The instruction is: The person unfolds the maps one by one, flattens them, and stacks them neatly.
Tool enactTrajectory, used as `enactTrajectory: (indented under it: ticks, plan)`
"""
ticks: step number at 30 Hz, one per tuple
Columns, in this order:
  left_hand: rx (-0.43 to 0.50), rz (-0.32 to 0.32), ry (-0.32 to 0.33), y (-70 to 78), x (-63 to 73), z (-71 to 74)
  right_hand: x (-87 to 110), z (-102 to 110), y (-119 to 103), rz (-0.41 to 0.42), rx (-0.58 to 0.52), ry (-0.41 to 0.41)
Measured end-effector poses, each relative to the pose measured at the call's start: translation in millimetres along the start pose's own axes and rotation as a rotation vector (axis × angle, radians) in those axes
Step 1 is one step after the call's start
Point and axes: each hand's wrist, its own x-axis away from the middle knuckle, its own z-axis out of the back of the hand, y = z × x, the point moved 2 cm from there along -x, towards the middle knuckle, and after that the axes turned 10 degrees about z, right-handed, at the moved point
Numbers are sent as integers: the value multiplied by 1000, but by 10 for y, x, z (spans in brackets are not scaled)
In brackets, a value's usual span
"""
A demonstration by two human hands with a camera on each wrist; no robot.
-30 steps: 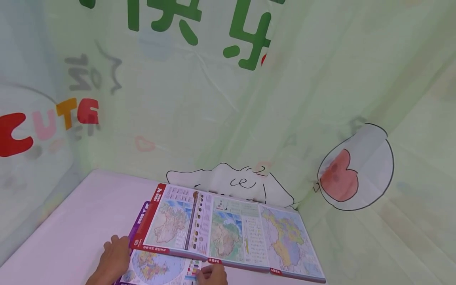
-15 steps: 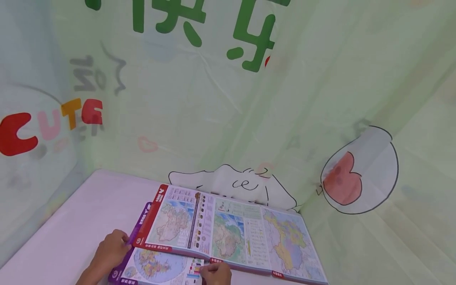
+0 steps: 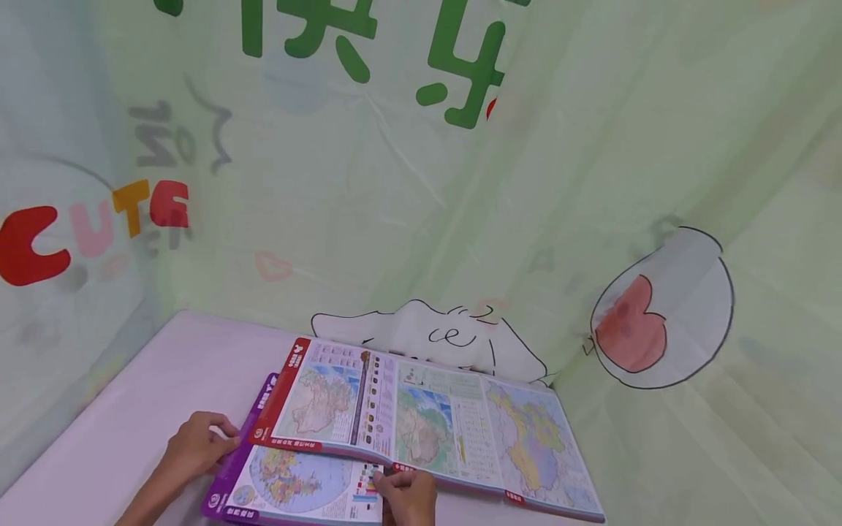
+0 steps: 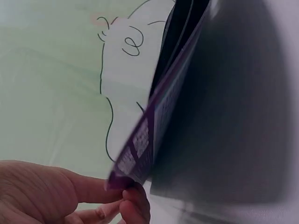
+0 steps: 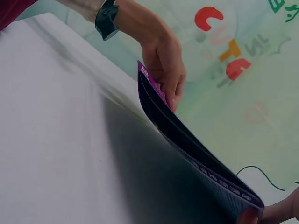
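Note:
In the head view, a purple-bordered folded map (image 3: 226, 486) with a round world map on it lies partly under a red-bordered map (image 3: 268, 405) folded out in three panels. My left hand (image 3: 200, 446) pinches the purple map's left edge between thumb and fingers. At its right edge, my right hand (image 3: 413, 495) grips the same map, thumb on top. The left wrist view shows the purple map (image 4: 133, 149) tilted up off the table, its corner between the left fingers (image 4: 135, 200). Seen from the right wrist, the map's underside (image 5: 210, 184) casts a shadow below.
A white table (image 3: 171, 380) carries both maps. Pale green printed curtain (image 3: 316, 204) hangs close behind and along the right side, with a bluish curtain (image 3: 59, 329) at the left. A dark watch (image 5: 107, 19) sits on the left wrist.
The left hand has shifted up along the purple map's left edge, baring its lower left corner. The red map's front left corner has risen slightly. The right hand stays at the right edge.

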Motion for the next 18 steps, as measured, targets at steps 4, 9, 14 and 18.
enactTrajectory:
  ticks: [4,9,14,18]
  plan:
    - [54,1,-34,-11,50,48,14,50,-52,39,-19,-10]
    - [113,43,-71,30,164,121,73,141,-145,42,-40,-53]
    - [115,79,-93,102,308,203,135,218,-214,1,-26,-76]
    - [102,58,-124,163,426,263,176,280,-250,-18,-43,-95]
